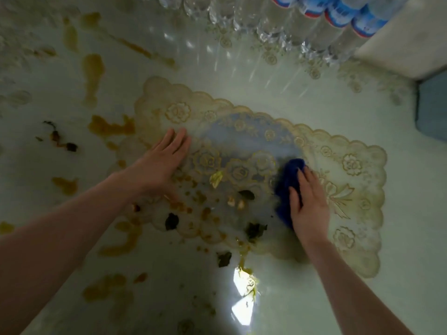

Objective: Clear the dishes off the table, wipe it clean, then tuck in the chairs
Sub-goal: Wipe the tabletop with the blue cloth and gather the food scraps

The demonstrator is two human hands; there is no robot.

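A glossy pale table (pixel 314 298) fills the head view. On it lies a lace-edged gold placemat (pixel 350 165) smeared with brown sauce and dark food scraps (pixel 172 221). My right hand (pixel 308 201) presses flat on a folded blue cloth (pixel 286 187) on the mat's middle. My left hand (pixel 159 163) lies flat with straight fingers on the mat's left edge.
Brown sauce streaks (pixel 93 71) and spills cover the table's left side. A row of clear plastic water bottles (pixel 302 22) with blue labels lies along the far edge. A pale cushioned chair back (pixel 406 44) and a blue seat (pixel 433 107) stand at the far right.
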